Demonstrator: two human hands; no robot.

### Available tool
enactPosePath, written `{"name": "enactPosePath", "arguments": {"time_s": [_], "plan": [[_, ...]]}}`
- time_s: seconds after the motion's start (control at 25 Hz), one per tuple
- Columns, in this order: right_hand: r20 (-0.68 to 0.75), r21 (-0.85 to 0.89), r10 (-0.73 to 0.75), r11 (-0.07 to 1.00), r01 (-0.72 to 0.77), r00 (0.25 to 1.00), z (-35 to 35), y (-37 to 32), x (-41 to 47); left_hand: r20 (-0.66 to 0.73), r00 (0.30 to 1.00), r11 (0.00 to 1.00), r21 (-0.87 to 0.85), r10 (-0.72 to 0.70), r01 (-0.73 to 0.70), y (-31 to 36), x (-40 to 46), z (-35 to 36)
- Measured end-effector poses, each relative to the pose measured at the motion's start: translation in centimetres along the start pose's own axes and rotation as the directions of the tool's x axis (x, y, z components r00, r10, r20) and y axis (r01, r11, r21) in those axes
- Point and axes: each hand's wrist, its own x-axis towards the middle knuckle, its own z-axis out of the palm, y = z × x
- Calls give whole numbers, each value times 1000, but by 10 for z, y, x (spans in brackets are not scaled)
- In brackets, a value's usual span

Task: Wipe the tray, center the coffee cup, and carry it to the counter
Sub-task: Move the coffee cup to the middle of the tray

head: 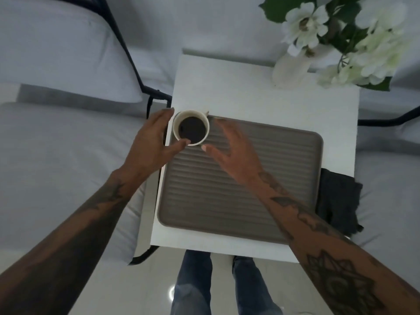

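A grey ribbed tray (261, 201) lies on a small white table (261, 96). A white coffee cup (191, 128) full of dark coffee stands at the tray's far left corner. My left hand (152, 142) curves around the cup's left side, fingers spread, thumb tip at the near rim. My right hand (231, 151) hovers open just right of the cup, thumb tip close to the rim. Whether either hand touches the cup is unclear. A dark cloth (338, 201) lies folded at the table's right edge, beside the tray.
A white vase (293, 67) with white flowers (372, 46) stands at the table's far right corner. Grey cushioned seats (56, 155) with black frames flank the table on both sides. My legs in jeans (195, 283) stand on a pale floor below the table's near edge.
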Motion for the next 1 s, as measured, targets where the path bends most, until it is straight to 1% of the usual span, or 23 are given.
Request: {"name": "enactPosePath", "arguments": {"time_s": [0.08, 0.16, 0.28, 0.36, 0.48, 0.56, 0.64, 0.72, 0.8, 0.92, 1.0], "plan": [[26, -23, 8, 1000, -7, 1000, 14, 8, 11, 93, 995, 999, -29, 21, -18, -13, 7, 7], [54, -18, 23, 1000, -23, 998, 23, 17, 20, 134, 989, 997, -69, 55, -46, -20, 11, 11], [80, 75, 49, 996, -55, 996, 29, 21, 27, 170, 981, 984, -169, 92, -63, -28, 16, 12], [94, 155, 75, 984, -89, 993, 29, 21, 30, 197, 973, 976, -202, 120, -80, -33, 19, 12], [110, 281, 101, 951, -129, 989, 30, 18, 30, 200, 974, 962, -269, 110, -54, -32, 22, 12], [97, 312, 104, 941, -130, 990, 30, 17, 25, 199, 973, 940, -339, 116, -43, -27, 20, 11], [84, 342, 101, 931, -124, 991, 27, 18, 15, 206, 968, 933, -354, 144, -63, -17, 14, 12], [70, 323, 95, 940, -113, 993, 17, 23, -3, 203, 967, 934, -350, 153, -74, -6, 4, 17], [54, 241, 106, 964, -116, 993, 1, 27, -29, 203, 964, 938, -332, 171, -97, 7, -10, 29], [48, 148, 121, 981, -127, 991, -24, 33, -69, 211, 956, 923, -367, 203, -115, 27, -33, 55], [53, 129, 135, 982, -140, 989, -34, 42, -91, 212, 955, 923, -367, 206, -117, 41, -47, 73]]}}
